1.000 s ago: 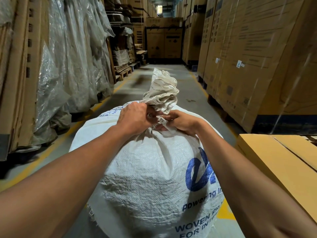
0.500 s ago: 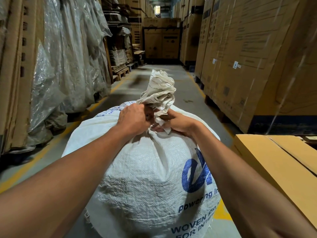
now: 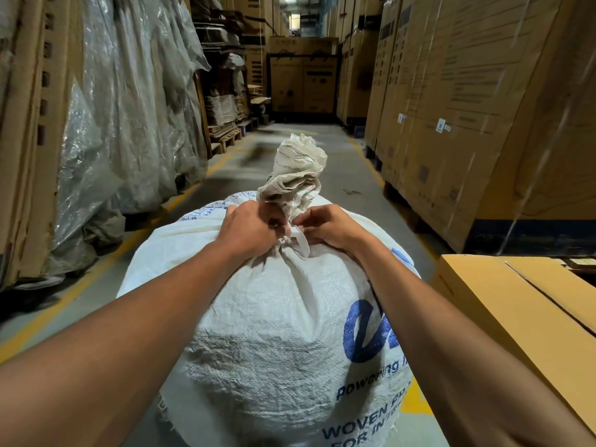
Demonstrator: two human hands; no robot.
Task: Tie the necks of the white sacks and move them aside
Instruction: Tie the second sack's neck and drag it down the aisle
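Aisle floor (image 3: 342, 175) runs between tall cartons (image 3: 467, 101). Sack (image 3: 274, 324) stands on it, full, a low carton (image 3: 516, 304) just right of it. Gathered neck (image 3: 298, 175) rises from sack top. Left hand (image 3: 250, 229) curled round neck base. Right hand (image 3: 325, 227) pinches tie strip (image 3: 299, 241) at neck base.
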